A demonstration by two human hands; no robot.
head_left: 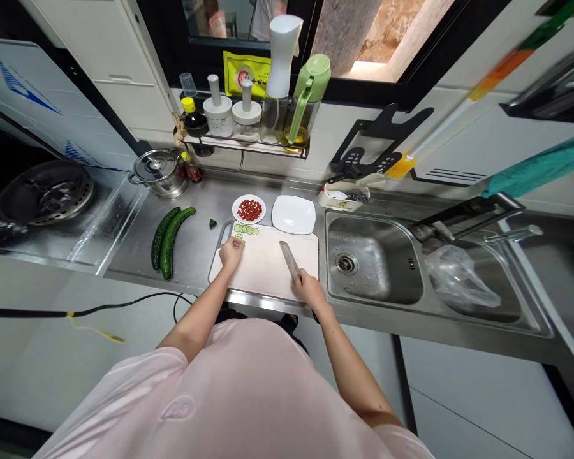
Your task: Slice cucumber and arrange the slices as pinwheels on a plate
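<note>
My right hand is closed round the handle of a kitchen knife, whose blade points away from me over the right half of a white cutting board. At the board's upper left, my left hand has its fingertips pinched together at a cucumber slice. Just beyond the fingers, a row of thin cucumber slices overlaps along the board's far edge. Two whole cucumbers lie on the steel counter to the left, and a small dark green cucumber end sits between them and the board.
Behind the board stand a plate of chopped red pieces and a white square plate. The sink is on the right, a lidded pot and a wok on the left. Above hangs a condiment rack.
</note>
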